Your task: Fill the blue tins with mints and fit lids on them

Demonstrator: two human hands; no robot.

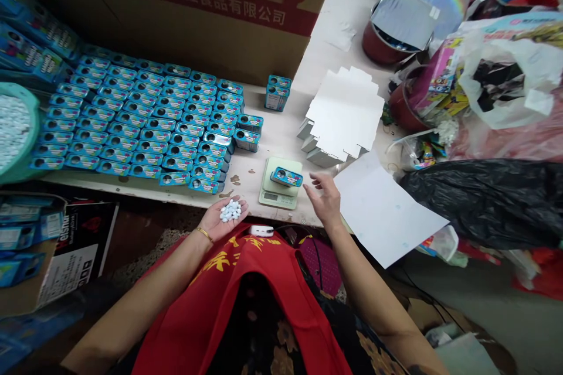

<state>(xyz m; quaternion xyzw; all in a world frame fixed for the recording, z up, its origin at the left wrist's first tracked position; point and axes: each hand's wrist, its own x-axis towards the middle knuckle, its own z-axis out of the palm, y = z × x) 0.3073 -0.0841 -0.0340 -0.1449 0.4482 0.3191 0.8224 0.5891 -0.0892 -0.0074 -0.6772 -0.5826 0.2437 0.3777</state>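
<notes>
We hold our left hand (213, 218) palm up at the near edge of the desk (246, 165), its grip spread flat and slightly cupped, with a small heap of pale blue and white pellets (231, 210) lying across the palm and fingers. A gold-coloured bracelet (205, 234) circles that wrist.

Our right hand (326, 198) is at the other side of a pale green scale (285, 194). Its grip is narrow, thumb and bent fingers parted with nothing between them, the tips just beside one blue container (287, 177); we cannot tell whether they touch it. That container sits on the scale's plate, the face towards us showing a round opening and printed lettering. The scale's small display is at its near end, too small for us to read.

To our left, many similar blue containers (145, 111) stand packed in rows, and a pair of blue containers (277, 94) stands apart beyond the scale. At the far left, a teal basin (31, 149) holds many more pale pellets. A large cardboard box (197, 29) stands behind the rows.

To our right, we see a stack of white cards (345, 111), with a white sheet (389, 211) lying nearer us and overhanging the desk. Past it lies a black plastic bag (488, 202), with two dark red pots (380, 50) farther back. Below our hands shows a red apron (259, 281) with yellow characters.
</notes>
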